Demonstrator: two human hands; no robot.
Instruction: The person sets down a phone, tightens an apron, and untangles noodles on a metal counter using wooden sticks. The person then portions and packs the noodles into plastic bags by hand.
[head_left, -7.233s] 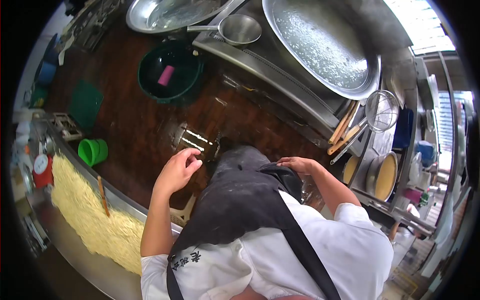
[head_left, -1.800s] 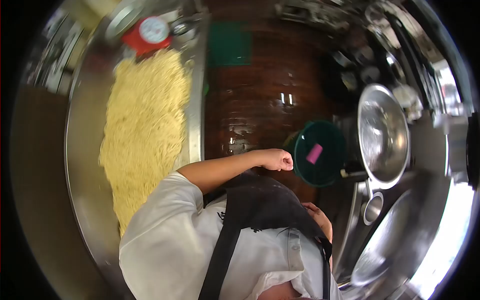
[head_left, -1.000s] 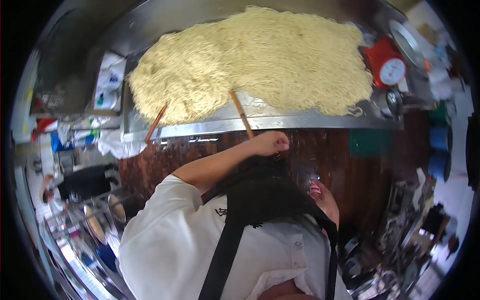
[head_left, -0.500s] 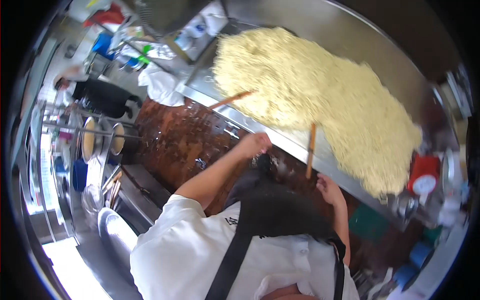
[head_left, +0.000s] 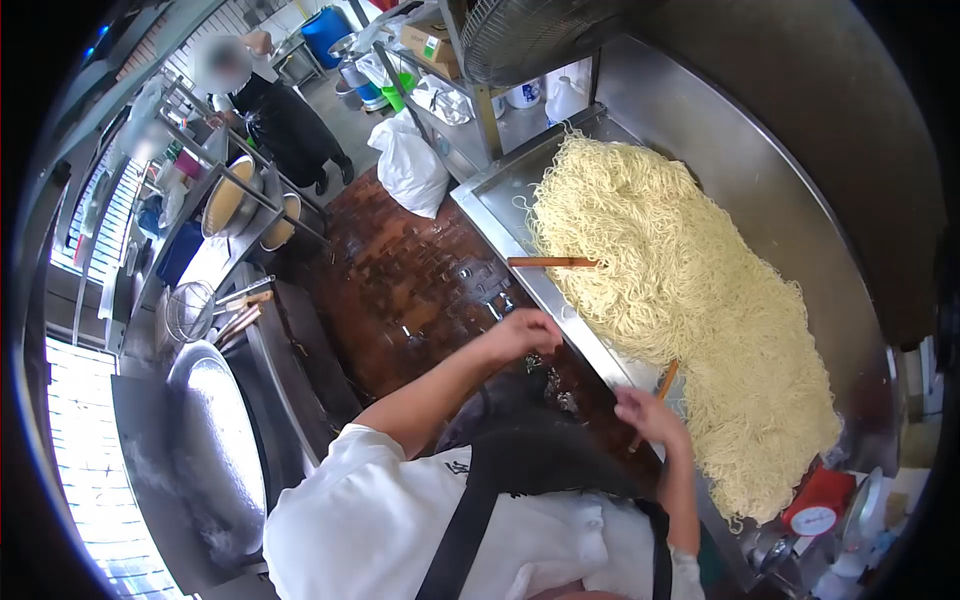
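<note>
A long heap of pale yellow noodles lies spread over a steel worktable with raised walls. One wooden stick is stuck into the heap's left side, its end jutting past the table's front rim. Just short of that rim, my left hand hangs with its fingers curled in, holding nothing I can see. My right hand overlaps a second wooden stick that slants out of the noodles. Its fingers are bent but apart, and I see no grip on the stick.
A red scale stands at the table's right end. A large fan hangs over the far left corner. To my left is a big steaming wok. A white bag sits on the wet brick floor; another person stands beyond.
My view has turned, so the noodles and table appear farther right and lower. The right hand now overlaps the nearer stick, where before it was beside it. The left hand remains curled.
</note>
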